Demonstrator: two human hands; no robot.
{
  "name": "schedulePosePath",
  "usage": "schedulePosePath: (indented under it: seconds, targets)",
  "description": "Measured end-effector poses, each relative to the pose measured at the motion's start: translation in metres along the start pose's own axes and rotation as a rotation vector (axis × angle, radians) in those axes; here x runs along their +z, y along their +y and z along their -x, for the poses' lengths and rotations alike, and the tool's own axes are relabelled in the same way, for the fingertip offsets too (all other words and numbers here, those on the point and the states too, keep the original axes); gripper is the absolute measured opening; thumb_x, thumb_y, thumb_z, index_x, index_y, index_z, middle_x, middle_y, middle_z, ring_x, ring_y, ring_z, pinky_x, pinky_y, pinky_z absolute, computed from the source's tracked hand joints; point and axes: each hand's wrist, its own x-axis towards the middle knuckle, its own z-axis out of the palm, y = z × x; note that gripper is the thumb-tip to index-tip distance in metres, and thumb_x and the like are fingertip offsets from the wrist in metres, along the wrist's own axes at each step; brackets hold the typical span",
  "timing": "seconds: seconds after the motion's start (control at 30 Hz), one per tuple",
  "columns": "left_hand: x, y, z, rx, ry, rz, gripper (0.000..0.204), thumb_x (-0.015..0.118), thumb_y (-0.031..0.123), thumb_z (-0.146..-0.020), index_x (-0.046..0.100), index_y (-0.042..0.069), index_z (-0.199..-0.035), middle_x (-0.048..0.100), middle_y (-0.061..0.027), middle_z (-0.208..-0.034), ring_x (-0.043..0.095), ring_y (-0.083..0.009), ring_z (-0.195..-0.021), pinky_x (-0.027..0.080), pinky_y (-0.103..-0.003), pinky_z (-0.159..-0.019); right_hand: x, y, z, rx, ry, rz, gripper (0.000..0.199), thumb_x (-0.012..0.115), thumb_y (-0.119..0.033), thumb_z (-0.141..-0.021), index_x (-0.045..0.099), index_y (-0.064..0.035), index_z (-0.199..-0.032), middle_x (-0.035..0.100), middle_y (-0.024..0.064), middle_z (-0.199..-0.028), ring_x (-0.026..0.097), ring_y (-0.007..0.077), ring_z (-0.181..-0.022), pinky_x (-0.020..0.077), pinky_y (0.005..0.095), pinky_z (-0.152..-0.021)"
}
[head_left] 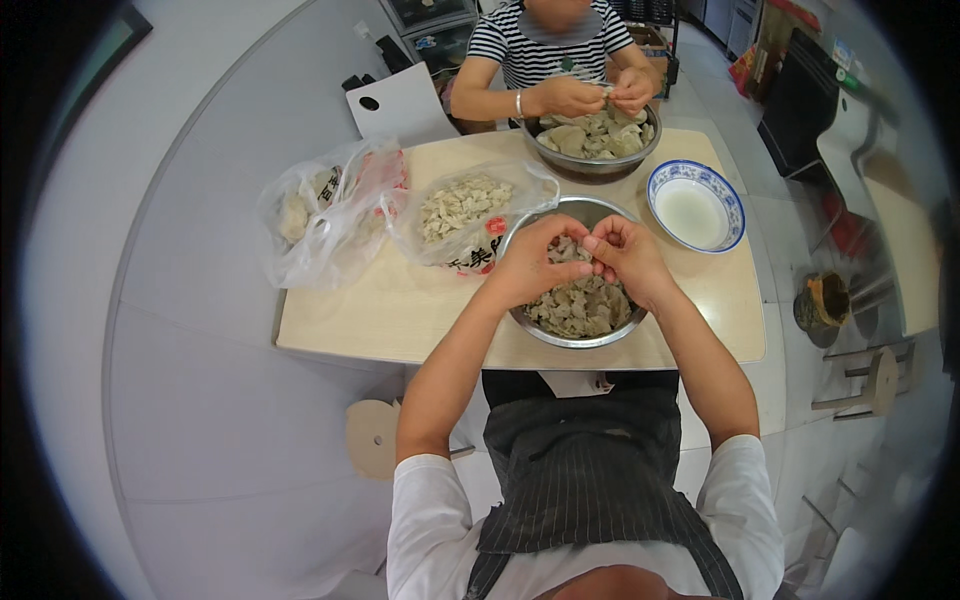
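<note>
Above a steel bowl point(578, 341) at the table's near edge, my left hand point(540, 264) and my right hand point(632, 258) meet with fingers pinched together. Between them is a pale, greyish piece of food point(582, 257), whose exact kind I cannot make out. Torn, grey-beige pieces point(580, 308) of what looks like the same soft food fill the bowl. To the left, an open clear plastic bag point(408, 238) holds small, pale cream chunks point(464, 207). A blue-and-white patterned bowl point(738, 200) with whitish liquid in it stands to the right.
Across the light wood table point(370, 325), a person in a striped shirt point(545, 45) works with both hands over another steel bowl point(590, 172) of larger grey-beige pieces. A second plastic bag point(325, 240) lies at the left edge. Stools point(375, 440) and a lined bin point(822, 300) stand beside the table.
</note>
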Motion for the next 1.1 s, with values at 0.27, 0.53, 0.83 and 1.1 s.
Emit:
schedulePosePath:
  seconds: [0.27, 0.53, 0.83, 1.1]
  targets:
    - [0.001, -0.014, -0.003, -0.11, 0.141, -0.118, 0.016, 0.073, 0.011, -0.075, 0.067, 0.004, -0.087, 0.063, -0.0032, -0.072, 0.055, -0.013, -0.066, 0.044, -0.028, -0.062, 0.001, 0.004, -0.004, -0.064, 0.015, 0.065, 0.012, 0.064, -0.006, -0.092, 0.052, -0.0058, -0.096, 0.055, 0.0005, -0.077, 0.052, 0.0081, -0.06, 0.0414, 0.0215, -0.048]
    - [-0.006, -0.03, 0.004, 0.002, 0.001, -0.244, 0.028, 0.072, 0.008, -0.076, 0.065, 0.005, -0.103, 0.063, -0.0072, -0.101, 0.062, -0.0179, -0.084, 0.051, -0.032, -0.077, -0.001, 0.002, -0.004, 0.009, -0.036, -0.163, 0.037, 0.053, 0.01, -0.085, 0.048, -0.0047, -0.118, 0.053, 0.0088, -0.103, 0.057, 0.0165, -0.088, 0.0492, 0.0299, -0.077]
    - [0.001, -0.012, 0.005, -0.033, -0.021, 0.028, 0.028, 0.079, 0.009, -0.079, 0.064, 0.003, -0.103, 0.064, -0.0058, -0.098, 0.064, -0.0128, -0.082, 0.054, -0.028, -0.072, -0.002, 0.012, -0.004, -0.065, -0.08, 0.048, 0.019, 0.063, -0.002, -0.09, 0.055, 0.0002, -0.108, 0.062, 0.0072, -0.103, 0.063, 0.0143, -0.086, 0.0536, 0.0287, -0.079]
    - [0.014, -0.005, 0.008, -0.106, 0.09, 0.122, 0.013, 0.072, 0.009, -0.083, 0.062, 0.001, -0.084, 0.063, 0.0, -0.071, 0.057, -0.0054, -0.064, 0.047, -0.022, -0.058, 0.001, 0.011, -0.003, -0.12, -0.096, 0.075, 0.015, 0.068, -0.01, -0.091, 0.057, -0.0017, -0.099, 0.062, 0.0029, -0.085, 0.058, 0.009, -0.071, 0.0499, 0.0243, -0.064]
